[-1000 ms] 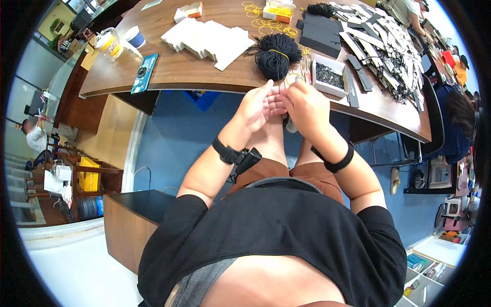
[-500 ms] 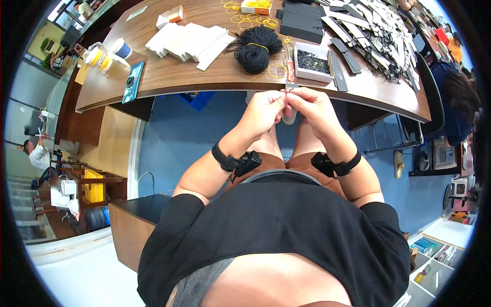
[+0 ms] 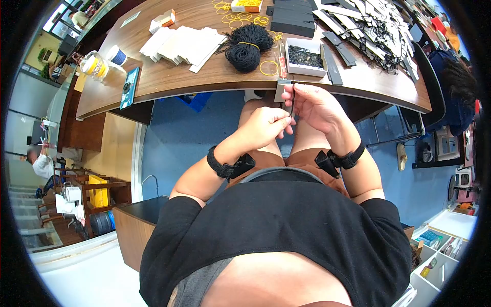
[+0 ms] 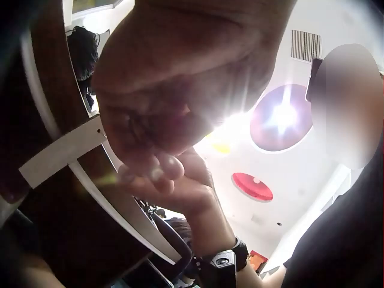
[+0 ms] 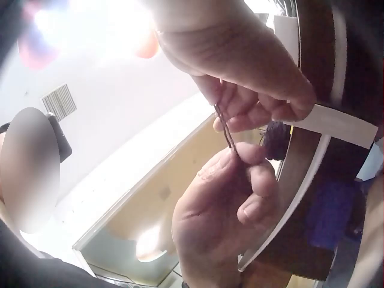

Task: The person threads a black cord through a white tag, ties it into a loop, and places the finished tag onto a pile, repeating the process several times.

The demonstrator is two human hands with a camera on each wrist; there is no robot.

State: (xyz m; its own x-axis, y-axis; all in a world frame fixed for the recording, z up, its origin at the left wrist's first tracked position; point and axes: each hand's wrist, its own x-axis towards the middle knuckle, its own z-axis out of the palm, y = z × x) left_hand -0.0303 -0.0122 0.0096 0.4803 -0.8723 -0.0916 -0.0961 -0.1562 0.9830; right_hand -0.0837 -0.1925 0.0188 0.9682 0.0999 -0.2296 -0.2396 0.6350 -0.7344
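A short, thin black cord [image 3: 293,102] runs between my two hands, just off the table's near edge. My left hand [image 3: 263,125] pinches its lower end between thumb and forefinger. Higher and to the right, my right hand [image 3: 321,106] pinches the upper end. In the right wrist view, the cord [image 5: 225,127] looks doubled, two strands side by side, with the left hand [image 5: 222,207] below it. A narrow grey card [image 3: 280,92] sticks out over the table edge beside the fingers; in the left wrist view, this card [image 4: 63,153] has a small hole near one end.
On the table [image 3: 153,84] lie a tied bundle of black cords [image 3: 244,53], a box of small black pieces [image 3: 307,60], white cards [image 3: 181,45], yellow rubber bands [image 3: 240,20] and a heap of corded tags [image 3: 373,36]. A phone [image 3: 129,88] and cups [image 3: 116,55] stand left.
Both hands drew back from the cord bundle, came together, then parted with the cord stretched between them. The left hand moved lower, the right higher. The head view has shifted slightly.
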